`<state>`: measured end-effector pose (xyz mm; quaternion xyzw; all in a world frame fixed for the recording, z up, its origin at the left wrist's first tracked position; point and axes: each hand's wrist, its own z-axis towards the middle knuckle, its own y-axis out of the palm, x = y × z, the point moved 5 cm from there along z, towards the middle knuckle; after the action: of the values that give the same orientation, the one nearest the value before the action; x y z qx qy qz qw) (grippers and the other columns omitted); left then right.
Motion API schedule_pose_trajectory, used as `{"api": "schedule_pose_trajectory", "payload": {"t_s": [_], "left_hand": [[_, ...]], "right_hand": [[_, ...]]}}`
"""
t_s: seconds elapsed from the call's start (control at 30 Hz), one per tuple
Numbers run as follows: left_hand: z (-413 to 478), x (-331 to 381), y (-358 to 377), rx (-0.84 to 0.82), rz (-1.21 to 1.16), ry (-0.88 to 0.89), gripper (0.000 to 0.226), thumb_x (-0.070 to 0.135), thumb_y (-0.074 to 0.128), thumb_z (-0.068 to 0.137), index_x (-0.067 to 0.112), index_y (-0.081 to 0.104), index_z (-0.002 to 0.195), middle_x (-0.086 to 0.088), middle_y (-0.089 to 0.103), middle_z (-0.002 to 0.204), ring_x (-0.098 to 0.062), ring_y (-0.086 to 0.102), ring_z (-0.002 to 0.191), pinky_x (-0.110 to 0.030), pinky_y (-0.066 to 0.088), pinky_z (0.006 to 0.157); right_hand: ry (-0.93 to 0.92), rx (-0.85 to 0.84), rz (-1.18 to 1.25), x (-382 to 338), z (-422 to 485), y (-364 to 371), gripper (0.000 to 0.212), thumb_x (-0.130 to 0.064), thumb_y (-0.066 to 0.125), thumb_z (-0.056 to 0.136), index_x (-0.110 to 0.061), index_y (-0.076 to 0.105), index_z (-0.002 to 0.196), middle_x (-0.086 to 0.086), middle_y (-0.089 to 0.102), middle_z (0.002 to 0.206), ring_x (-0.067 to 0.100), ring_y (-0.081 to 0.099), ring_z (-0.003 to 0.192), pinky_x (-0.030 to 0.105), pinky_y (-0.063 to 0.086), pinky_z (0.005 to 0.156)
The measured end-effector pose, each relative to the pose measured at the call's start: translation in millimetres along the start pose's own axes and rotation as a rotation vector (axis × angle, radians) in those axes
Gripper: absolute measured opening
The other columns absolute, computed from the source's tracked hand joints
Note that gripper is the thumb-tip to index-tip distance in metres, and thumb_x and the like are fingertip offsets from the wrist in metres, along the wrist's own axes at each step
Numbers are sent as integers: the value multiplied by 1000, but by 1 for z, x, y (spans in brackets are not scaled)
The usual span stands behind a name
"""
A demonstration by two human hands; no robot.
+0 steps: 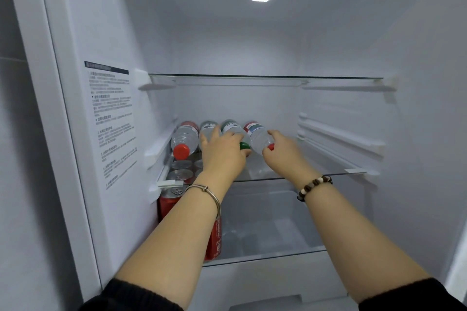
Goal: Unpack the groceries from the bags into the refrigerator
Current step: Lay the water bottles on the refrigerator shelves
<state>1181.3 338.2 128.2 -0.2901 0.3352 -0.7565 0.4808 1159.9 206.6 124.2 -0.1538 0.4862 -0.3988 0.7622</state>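
- Now both bare arms reach into the open refrigerator, hands over its middle glass shelf.
- Four water bottles lie on their sides there in a row, caps toward the camera: a red-capped bottle by the left wall, a second bottle, a green-capped bottle and the rightmost bottle.
- The left hand lies flat over the second and green-capped bottles, fingers stretched forward, gripping nothing.
- The right hand pinches the rightmost bottle near its red cap, thumb below, fingers along its side.
- Red cans stand on the lower shelf at the left.
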Motion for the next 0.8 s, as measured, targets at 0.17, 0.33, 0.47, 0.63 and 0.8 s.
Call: {"api": "schedule_pose_trajectory", "payload": {"t_s": [0.17,0.33,0.47,0.63,0.8], "left_hand": [[-3,-3,-1,-28,-87,-69,44,39,47,95,29,42,138,6,40,146,-25,15,143,-57,12,112],[-7,-6,0,-51,-141,-133,44,32,45,96,27,40,139,5,39,147,-25,10,144,-59,14,111],[-7,-6,1,-69,-152,-147,43,36,45,97,26,40,139,3,41,145,-25,9,144,-59,15,110],[-8,-5,1,-72,-136,-140,41,37,43,98,24,43,136,2,47,141,-25,10,143,-57,16,109],[-10,-6,1,-67,-143,-127,40,39,44,97,24,45,134,2,48,140,-25,11,143,-58,16,110]], "right_hand": [[33,-72,45,3,9,5,48,-18,46,93,-13,35,140,3,55,106,14,52,78,24,37,61],[38,-85,47,3,18,10,41,-14,43,93,-10,39,134,-6,49,78,9,48,64,23,36,53],[43,-69,34,2,20,14,34,-11,42,93,-8,43,127,-1,50,76,12,47,63,26,34,52],[38,-54,-33,9,21,20,36,-20,41,92,-11,42,127,8,52,101,19,51,74,28,34,56],[26,-2,-100,10,18,18,25,-27,39,91,-13,46,111,8,57,92,20,53,70,32,38,57]]}}
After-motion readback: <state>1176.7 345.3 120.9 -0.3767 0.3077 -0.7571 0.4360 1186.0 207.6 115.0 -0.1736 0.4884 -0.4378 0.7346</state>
